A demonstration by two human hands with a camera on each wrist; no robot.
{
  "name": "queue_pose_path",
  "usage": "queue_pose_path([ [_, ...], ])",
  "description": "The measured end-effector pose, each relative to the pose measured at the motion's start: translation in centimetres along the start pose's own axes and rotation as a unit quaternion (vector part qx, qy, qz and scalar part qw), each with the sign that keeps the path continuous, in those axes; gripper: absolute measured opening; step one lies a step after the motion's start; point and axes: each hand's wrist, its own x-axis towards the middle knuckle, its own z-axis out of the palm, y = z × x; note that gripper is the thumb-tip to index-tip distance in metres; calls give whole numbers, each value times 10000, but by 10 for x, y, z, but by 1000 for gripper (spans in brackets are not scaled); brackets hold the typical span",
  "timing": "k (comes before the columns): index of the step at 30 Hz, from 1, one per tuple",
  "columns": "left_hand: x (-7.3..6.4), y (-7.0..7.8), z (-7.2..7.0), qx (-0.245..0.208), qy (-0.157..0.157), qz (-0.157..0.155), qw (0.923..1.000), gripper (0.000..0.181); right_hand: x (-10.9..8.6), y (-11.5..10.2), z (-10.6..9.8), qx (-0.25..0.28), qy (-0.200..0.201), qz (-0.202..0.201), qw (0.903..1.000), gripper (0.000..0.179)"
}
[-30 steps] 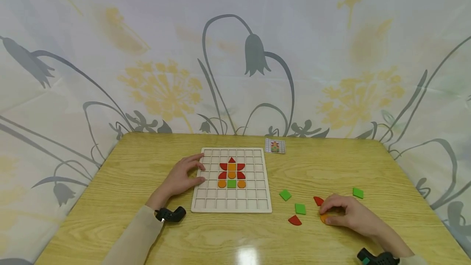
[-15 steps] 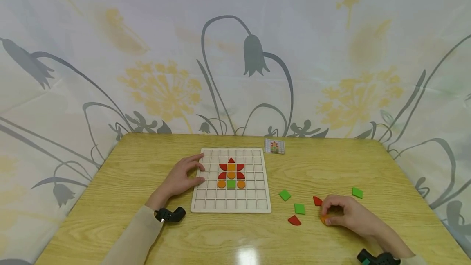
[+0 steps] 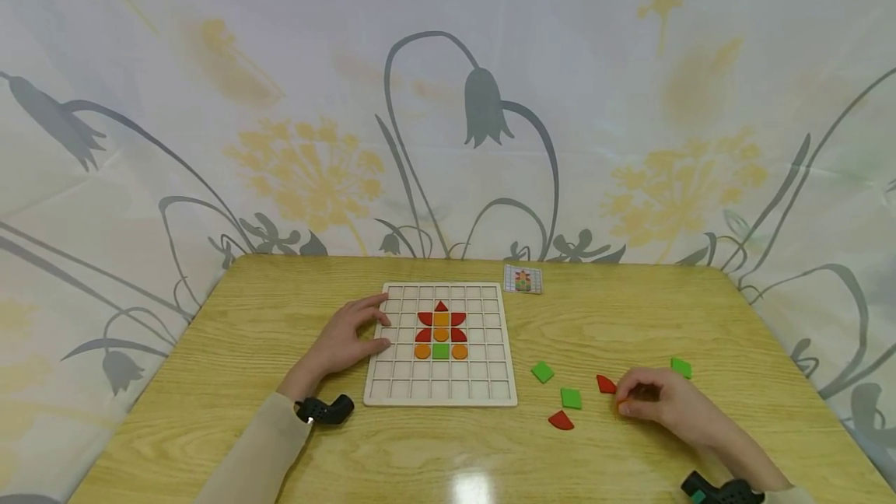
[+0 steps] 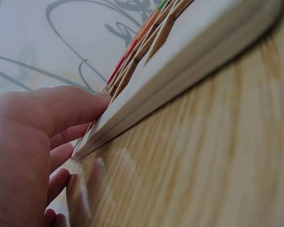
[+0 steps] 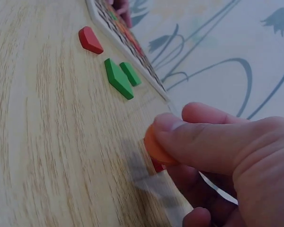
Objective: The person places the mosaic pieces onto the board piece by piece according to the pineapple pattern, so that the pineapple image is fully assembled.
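At the right of the table my right hand [image 3: 668, 404] pinches an orange round tile [image 5: 156, 147] between thumb and fingers; in the head view only a sliver of it shows. A red quarter-circle tile [image 3: 606, 384] lies just left of that hand. My left hand [image 3: 344, 339] rests at the left edge of the white grid board [image 3: 399, 390], its fingers loosely bent and the thumb [image 4: 85, 106] touching the rim. On the board, red, orange and green tiles form a figure, with a green square [image 3: 440, 351] between two orange circles in its lowest row.
Two green square tiles [image 3: 570, 398] and another red quarter-circle [image 3: 561, 420] lie between board and right hand. A further green square [image 3: 681, 367] is beyond that hand. A small pattern card [image 3: 523, 279] lies behind the board's right corner, near the patterned backdrop [image 3: 448, 138].
My right hand has picked the orange round tile up from the table, tilting it and shifting slightly right. My left hand has stayed at the board's edge.
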Motion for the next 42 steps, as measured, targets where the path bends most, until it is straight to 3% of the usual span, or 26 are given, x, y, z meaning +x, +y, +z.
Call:
queue_pose_path([
  [3,0,1,0,-23,15,14,10000,20,1,-5,-1,-116,388,548,9977,5],
  [6,0,1,0,-21,52,52,10000,19,4,-8,-1,-301,694,889,9932,10],
  [12,0,1,0,2,81,115,9999,18,15,-11,3,-532,1009,1034,9881,10],
  [18,1,1,1,-13,51,118,9999,17,30,-15,12,-404,1237,1195,9843,16],
  [24,1,1,1,13,36,102,9999,18,51,-19,26,-110,1169,932,9887,20],
  [33,1,0,1,32,132,204,9997,18,90,-23,62,676,334,362,9965,19],
  [42,-1,2,-2,-6,105,155,9998,18,130,-36,106,751,229,58,9969,15],
])
